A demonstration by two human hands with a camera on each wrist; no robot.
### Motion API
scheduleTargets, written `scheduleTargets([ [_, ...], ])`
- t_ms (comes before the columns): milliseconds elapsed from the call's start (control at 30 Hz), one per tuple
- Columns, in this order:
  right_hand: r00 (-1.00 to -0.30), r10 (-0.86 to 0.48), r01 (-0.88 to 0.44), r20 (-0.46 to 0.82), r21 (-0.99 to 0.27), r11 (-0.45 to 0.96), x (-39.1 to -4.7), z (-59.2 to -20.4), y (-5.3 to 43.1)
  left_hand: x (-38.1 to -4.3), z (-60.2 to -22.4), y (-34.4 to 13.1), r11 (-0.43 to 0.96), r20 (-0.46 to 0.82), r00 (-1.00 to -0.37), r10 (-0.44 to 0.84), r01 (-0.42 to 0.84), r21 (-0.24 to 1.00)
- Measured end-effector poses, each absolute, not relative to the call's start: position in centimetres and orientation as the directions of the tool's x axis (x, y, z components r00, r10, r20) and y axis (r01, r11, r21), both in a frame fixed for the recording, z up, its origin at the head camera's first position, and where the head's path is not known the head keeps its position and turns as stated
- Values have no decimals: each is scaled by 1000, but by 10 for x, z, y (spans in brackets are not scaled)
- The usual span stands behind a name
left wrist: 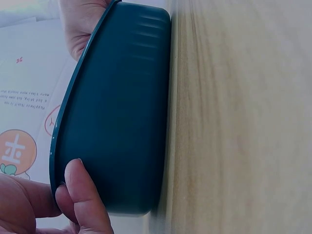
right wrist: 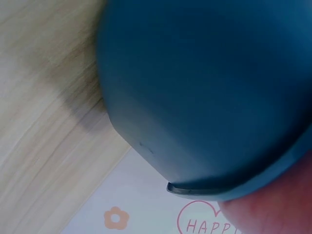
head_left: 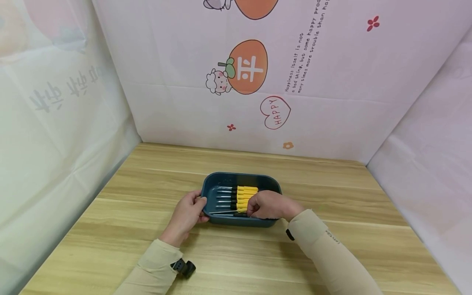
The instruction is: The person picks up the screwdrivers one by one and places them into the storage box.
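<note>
A dark blue rectangular box (head_left: 239,221) rests on the table, holding several screwdrivers (head_left: 246,196) with yellow-and-black handles, laid side by side with shafts to the left. My left hand (head_left: 187,213) grips the box's left end, thumb over the rim and fingers against the outer wall; the left wrist view shows those fingers (left wrist: 84,197) on the wall. Inside the box, my right hand (head_left: 268,205) pinches the yellow handle of the nearest screwdriver with curled fingers, which hide most of that handle. In the right wrist view the box wall (right wrist: 204,97) covers the fingertips.
The wood-grain table (head_left: 177,164) extends around the box on every side. A printed white cloth (head_left: 177,110) hangs behind it, with more white cloth at left and right. Dark straps with small devices sit on both wrists.
</note>
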State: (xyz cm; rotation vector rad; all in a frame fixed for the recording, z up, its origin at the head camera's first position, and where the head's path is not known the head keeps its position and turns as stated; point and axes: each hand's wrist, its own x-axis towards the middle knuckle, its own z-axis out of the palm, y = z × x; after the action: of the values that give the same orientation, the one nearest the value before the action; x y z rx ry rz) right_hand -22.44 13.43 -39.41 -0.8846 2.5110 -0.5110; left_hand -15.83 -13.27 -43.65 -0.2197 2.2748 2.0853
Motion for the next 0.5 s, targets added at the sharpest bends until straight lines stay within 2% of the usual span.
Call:
scheduleTargets([
  [500,-718,-639,-494,-276,-445,747,-223,-396,131,-157,-435,-132,76,-130,-989,-71,-136,988],
])
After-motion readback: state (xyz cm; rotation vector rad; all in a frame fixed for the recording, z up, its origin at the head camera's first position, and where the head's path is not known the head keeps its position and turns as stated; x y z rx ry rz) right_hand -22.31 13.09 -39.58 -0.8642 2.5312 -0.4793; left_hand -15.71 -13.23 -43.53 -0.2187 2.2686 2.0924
